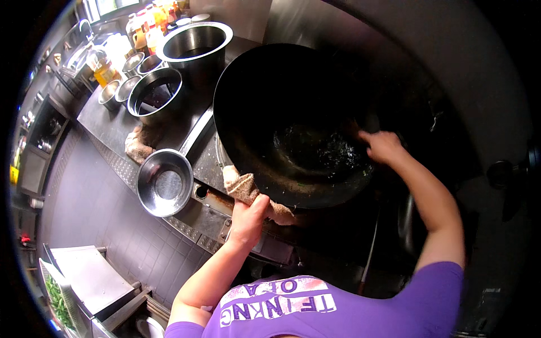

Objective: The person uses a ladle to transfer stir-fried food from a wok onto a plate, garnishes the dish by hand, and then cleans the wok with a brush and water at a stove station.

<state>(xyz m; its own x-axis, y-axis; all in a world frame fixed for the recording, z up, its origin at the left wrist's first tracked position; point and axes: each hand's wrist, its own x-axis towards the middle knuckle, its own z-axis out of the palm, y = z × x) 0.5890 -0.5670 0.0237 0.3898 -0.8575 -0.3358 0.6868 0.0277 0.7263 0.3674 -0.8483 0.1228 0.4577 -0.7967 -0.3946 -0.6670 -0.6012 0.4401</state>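
Observation:
A large black wok (258, 97) lies before me, its bottom wet and shiny with small bits stuck about it. My left hand (250, 215) grips a folded beige cloth (241, 184) at the wok's near rim; whether the fingers also clasp the metal is hidden. Over the wok's right side, my right hand (383, 147) is closed around a brownish tool (351, 127), too blurred and dark to name. To the left of the cloth, a shiny steel bowl (165, 181) sits by the counter's front edge.
Another cloth (137, 145) lies behind the bowl. On the steel counter (99, 116) stand a pot of dark liquid (154, 91), a taller pot (194, 42), small bowls and bottles. A basket of green vegetables (57, 302) is at lower left. A thin rod (372, 249) hangs near my right side.

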